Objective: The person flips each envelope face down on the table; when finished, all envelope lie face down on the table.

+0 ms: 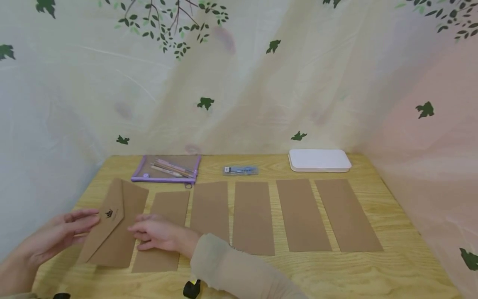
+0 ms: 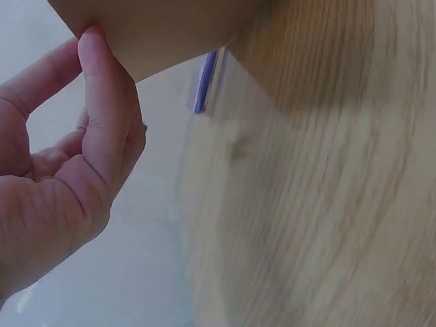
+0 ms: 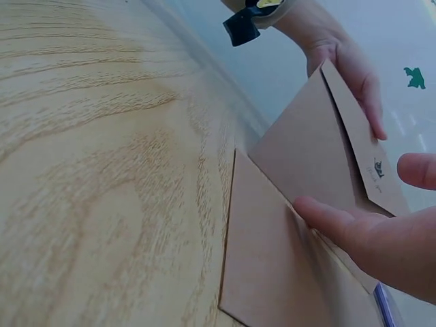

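Note:
A brown paper envelope [image 1: 130, 207], its pointed flap printed with a small dark crown, is tilted up off the table at the left. My left hand [image 1: 56, 236] pinches its left edge between thumb and fingers; the left wrist view shows the fingertips at the envelope's edge [image 2: 157, 34]. My right hand [image 1: 160, 234] is at the opposite edge, fingers extended and fingertips right at the paper. In the right wrist view, the thumb of that hand stands apart from the envelope [image 3: 306, 136]. Beneath the right hand lies a flat brown paper rectangle [image 1: 160, 261].
Several more brown rectangles, such as this one [image 1: 254, 216], lie in a row to the right. Along the back are a purple-edged clear pouch [image 1: 136, 179] of pens, a small clear packet [image 1: 240, 170] and a white case [image 1: 320, 160]. Printed cloth [image 1: 246, 83] encloses the table.

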Motion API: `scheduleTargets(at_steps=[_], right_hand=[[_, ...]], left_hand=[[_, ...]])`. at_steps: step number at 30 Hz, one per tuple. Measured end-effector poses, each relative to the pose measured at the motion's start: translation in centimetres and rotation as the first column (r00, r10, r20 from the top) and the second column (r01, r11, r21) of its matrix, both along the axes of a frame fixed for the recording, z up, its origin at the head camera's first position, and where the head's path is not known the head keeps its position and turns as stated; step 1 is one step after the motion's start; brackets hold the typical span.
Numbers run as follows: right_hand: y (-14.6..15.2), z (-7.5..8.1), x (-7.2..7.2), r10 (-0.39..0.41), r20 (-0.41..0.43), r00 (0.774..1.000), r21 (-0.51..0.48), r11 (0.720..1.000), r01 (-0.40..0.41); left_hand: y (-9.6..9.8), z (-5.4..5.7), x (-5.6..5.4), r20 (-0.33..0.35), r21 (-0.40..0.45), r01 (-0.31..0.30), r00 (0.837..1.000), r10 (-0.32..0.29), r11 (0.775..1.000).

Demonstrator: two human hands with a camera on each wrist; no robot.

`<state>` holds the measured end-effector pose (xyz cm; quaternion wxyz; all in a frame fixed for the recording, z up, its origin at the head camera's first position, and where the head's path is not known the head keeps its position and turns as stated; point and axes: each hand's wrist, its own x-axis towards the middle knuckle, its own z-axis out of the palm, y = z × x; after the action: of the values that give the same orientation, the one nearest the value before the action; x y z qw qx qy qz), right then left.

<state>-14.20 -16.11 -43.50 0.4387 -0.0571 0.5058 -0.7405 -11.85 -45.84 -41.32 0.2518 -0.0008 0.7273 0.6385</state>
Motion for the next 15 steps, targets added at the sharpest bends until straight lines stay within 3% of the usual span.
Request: scheduleTargets(at_steps=[3,6,11,15], right_hand=[[0.0,0.2,-0.1,-0.002,-0.010,1.000,0.010,1.000,0.002],[0.0,0.3,0.0,-0.011,-0.015,1.000,0.021,1.000,0.011],[-0.1,0.6,0.1,-0.017,-0.025,1.000,0.032,0.999,0.017],[-0.1,1.2,0.3,0.003,-0.030,1.000,0.026,1.000,-0.002]], left_hand=[[0.8,0.4,-0.1,-0.027,-0.057,-0.007,1.000,0.006,0.998],[1.5,0.6,-0.1,-0.036,-0.049,0.013,0.999,-0.015,0.999],[2.5,0.5,-0.4,-0.044,0.062,0.082,0.996,-0.080,0.995],[3.1,0.2,-0.8,-0.062,0.181,0.143,0.989,-0.134,0.973]])
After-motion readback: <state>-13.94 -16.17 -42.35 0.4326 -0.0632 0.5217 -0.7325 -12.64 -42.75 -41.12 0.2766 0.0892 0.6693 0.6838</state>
